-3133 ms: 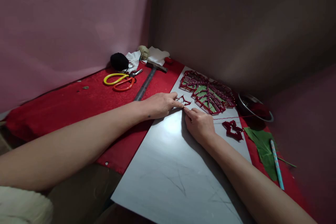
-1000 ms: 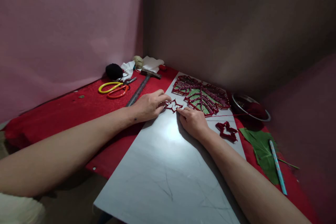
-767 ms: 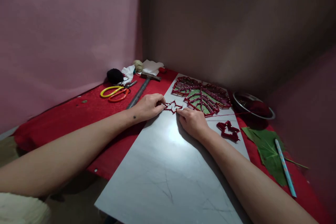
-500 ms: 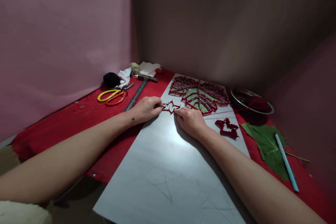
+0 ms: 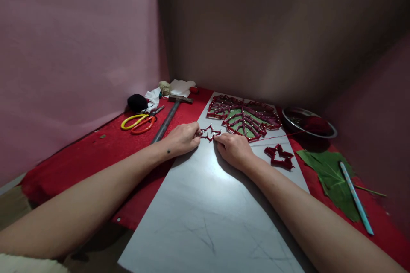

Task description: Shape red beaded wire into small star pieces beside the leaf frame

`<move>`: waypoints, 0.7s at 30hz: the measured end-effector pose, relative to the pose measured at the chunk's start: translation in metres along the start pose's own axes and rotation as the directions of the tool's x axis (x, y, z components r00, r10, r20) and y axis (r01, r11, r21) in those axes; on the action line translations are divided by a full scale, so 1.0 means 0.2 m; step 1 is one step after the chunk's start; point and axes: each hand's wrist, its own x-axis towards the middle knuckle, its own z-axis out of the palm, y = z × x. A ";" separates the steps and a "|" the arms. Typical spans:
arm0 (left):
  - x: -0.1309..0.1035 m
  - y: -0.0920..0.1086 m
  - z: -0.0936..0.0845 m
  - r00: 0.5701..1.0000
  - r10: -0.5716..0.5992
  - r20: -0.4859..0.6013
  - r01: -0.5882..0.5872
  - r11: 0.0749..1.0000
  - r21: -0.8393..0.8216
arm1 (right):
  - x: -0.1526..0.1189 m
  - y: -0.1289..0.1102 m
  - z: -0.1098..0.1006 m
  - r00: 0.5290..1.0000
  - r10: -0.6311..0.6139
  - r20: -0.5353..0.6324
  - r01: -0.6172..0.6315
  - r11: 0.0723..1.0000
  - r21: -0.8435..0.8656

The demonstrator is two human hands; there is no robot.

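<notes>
A small star outline of nails wound with red yarn (image 5: 210, 133) stands on the grey marbled board (image 5: 192, 204). My left hand (image 5: 185, 138) is closed at the star's left points, thumb and fingers pinched together; what lies between them is hidden. At the star's lower right, my right hand (image 5: 237, 149) has its fingers curled in and its index fingertip against the nails. A loose strand of red yarn (image 5: 272, 137) runs from that hand towards the metal bowl (image 5: 333, 132). Right of my wrist is a thickly wound red star (image 5: 279, 156).
Behind the hands, a large leaf shape of nails and red yarn (image 5: 243, 117) covers the board's far end. On the red cloth (image 5: 96, 149) lie a hammer (image 5: 169, 117), scissors (image 5: 139, 123) and black yarn (image 5: 137, 103). A green leaf (image 5: 333, 175) and blue pen (image 5: 357, 198) lie right.
My left hand has turned and lifted slightly at the star's left side. My right hand stays at the lower right. The whole view has shifted a little.
</notes>
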 end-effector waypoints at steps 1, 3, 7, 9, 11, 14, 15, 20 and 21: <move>-0.01 -0.01 0.00 1.000 -0.007 -0.019 0.006 0.998 -0.056 | 0.00 0.00 0.00 1.000 -0.001 -0.003 0.001 1.000 0.003; -0.02 -0.02 -0.01 0.996 -0.057 -0.069 0.046 0.987 -0.153 | 0.00 0.00 0.00 1.000 0.002 -0.006 -0.002 1.000 0.008; -0.01 -0.03 -0.01 0.986 -0.125 -0.114 0.102 0.977 -0.187 | 0.00 0.00 0.00 1.000 0.008 0.001 -0.008 1.000 0.011; -0.01 -0.04 -0.01 0.989 -0.109 -0.101 0.091 0.982 -0.167 | 0.00 0.00 0.00 1.000 0.009 -0.001 -0.009 1.000 0.007; -0.01 -0.04 0.00 0.993 -0.085 -0.085 0.072 0.986 -0.148 | 0.00 0.00 0.00 1.000 0.009 -0.006 -0.009 1.000 0.004; -0.01 -0.04 0.01 0.996 -0.052 -0.070 0.043 0.991 -0.125 | 0.00 0.00 0.00 1.000 0.005 -0.015 -0.005 1.000 0.011; -0.01 -0.04 0.01 0.997 -0.041 -0.071 0.032 0.992 -0.118 | 0.00 0.00 0.00 1.000 0.006 -0.016 -0.006 1.000 0.014; -0.02 -0.05 0.03 0.998 0.006 -0.066 -0.010 0.998 -0.061 | -0.01 0.00 0.00 1.000 0.017 -0.019 -0.017 0.999 0.029; -0.02 -0.05 0.03 0.998 0.012 -0.064 -0.015 0.999 -0.052 | -0.01 0.00 0.00 1.000 0.020 -0.019 -0.020 0.999 0.031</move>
